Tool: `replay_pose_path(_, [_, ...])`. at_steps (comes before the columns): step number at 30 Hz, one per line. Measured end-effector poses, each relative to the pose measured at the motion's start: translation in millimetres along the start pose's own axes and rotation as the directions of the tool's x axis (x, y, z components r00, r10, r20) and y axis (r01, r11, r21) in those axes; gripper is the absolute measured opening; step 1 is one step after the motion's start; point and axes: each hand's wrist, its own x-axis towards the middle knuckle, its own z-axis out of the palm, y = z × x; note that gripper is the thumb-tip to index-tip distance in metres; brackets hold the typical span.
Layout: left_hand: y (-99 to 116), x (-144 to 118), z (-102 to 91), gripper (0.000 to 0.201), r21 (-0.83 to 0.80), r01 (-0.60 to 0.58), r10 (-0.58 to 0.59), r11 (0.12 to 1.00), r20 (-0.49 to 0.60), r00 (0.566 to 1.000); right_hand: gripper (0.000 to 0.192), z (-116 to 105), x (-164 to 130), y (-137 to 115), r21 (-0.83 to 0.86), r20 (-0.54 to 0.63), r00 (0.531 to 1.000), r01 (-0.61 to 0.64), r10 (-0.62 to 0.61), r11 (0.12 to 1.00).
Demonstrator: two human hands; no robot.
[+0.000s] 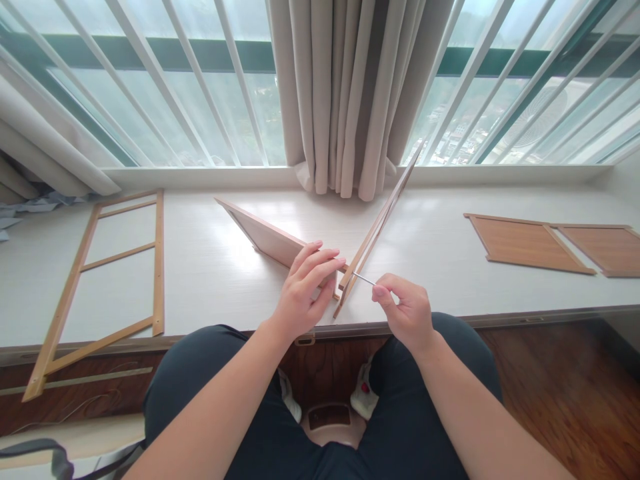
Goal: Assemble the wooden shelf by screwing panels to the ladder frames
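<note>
My left hand (306, 283) grips the near end of a light wooden panel (260, 235) that stands on edge on the white sill top (210, 260). A second wooden panel (381, 223) stands on edge and meets the first at a corner near my hands. My right hand (404, 310) pinches a thin metal tool (363, 279), a slim rod whose tip is at the joint of the two panels. Both hands are just above my knees at the sill's front edge.
A wooden frame with slats (103, 280) lies flat at the left, overhanging the front edge. Two brown panels (530, 243) (607, 248) lie flat at the right. A beige curtain (345, 93) hangs behind, before a barred window. A stool base (333, 423) sits between my feet.
</note>
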Motion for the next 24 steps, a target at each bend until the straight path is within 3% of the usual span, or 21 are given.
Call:
replay_pose_path(9, [-1.5,-1.5,1.0,0.040,-0.008,0.008,-0.008,1.000,0.009,1.000,0.045,7.0,-2.4,-5.1,0.140,0.007,0.986,-0.164,0.165,0.977])
replay_pose_path(17, [-0.7,-0.7,1.0,0.040,-0.011,0.001,-0.001,1.000,0.008,1.000,0.053,17.6,-9.4,-7.1,0.366,-0.007,0.923,-0.355,0.384,0.860])
replay_pose_path(20, [-0.9,-0.5,0.8,0.040,-0.012,0.000,0.000,1.000,0.010,1.000,0.053,18.6,-10.5,-5.0,0.395,0.006,0.919,-0.365,0.395,0.843])
replay_pose_path(24, [-1.3,-1.1,0.4,0.038,0.001,0.011,-0.011,1.000,0.022,1.000,0.049,15.0,-12.4,0.8,0.364,0.038,0.946,-0.314,0.323,0.877])
